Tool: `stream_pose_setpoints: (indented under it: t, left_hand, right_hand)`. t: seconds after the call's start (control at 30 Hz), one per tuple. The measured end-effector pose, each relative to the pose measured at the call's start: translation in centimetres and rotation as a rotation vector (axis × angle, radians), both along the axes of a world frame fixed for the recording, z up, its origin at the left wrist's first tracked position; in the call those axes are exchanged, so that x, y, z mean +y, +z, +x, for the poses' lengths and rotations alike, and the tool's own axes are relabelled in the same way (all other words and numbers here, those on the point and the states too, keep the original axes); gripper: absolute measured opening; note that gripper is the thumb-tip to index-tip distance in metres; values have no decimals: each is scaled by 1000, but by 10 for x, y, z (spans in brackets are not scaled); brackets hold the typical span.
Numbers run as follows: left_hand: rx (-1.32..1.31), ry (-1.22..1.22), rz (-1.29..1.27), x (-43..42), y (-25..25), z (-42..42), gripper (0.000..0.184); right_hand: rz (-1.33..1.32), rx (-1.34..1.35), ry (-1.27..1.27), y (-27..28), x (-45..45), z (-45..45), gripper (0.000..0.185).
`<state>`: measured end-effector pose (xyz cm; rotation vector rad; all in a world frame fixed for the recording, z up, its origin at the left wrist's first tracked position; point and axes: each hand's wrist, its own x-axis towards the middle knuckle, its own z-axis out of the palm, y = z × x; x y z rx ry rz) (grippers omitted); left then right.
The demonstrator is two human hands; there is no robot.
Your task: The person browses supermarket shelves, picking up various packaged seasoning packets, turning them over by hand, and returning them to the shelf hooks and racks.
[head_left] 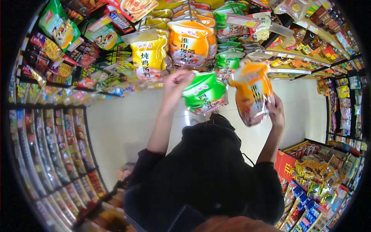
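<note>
My left hand (178,84) pinches the upper left corner of a green pouch (205,92) with dark printed characters. To its right, my right hand (275,110) grips the right edge of an orange pouch (253,92), which hangs upright and slightly tilted. The two pouches are close but apart, both in front of my body. Just beyond them, a yellow pouch (149,56) and a larger orange pouch (190,43) hang on the rack, with green pouches (228,62) to their right.
Shelves of packets (54,143) stand on the left. More shelving (290,71) runs along the upper right. A bin of packaged goods (317,170) with a red sign (284,165) is at the lower right. Pale floor tiles (119,120) show between them.
</note>
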<state>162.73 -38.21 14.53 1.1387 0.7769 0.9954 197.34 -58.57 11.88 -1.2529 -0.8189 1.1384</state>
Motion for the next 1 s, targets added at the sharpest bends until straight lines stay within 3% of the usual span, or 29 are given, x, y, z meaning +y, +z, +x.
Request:
stream_pose_setpoints:
  t: [0.07,0.13,0.23,0.33,0.4,0.53,0.77,1.0]
  left_hand:
    - [15,-98,-18,-2,-6,8,15]
    - [34,-154,-23,-11,-19,10,15]
    - [154,-113,-9,-35,-54,6,16]
    - [376,-37,22,-64,-86,-25,15]
    - [385,110,-4,-89,-80,-45,15]
    - [448,337,-31,-139,-75,-83,14]
    - [398,645,-168,-206,-67,-62,13]
    - [323,713,-161,-230,-64,-29,12]
  right_hand:
    - [-25,23,-80,-6,-38,-8,92]
    - [72,66,-107,12,-35,-40,88]
    - [-14,-75,9,27,5,-67,75]
    - [146,-150,33,15,78,-99,54]
    - [187,-218,172,18,119,-110,51]
    - [295,-53,248,14,164,-119,42]
    - [305,-45,158,3,187,-109,35]
    - [295,63,152,-8,193,-115,35]
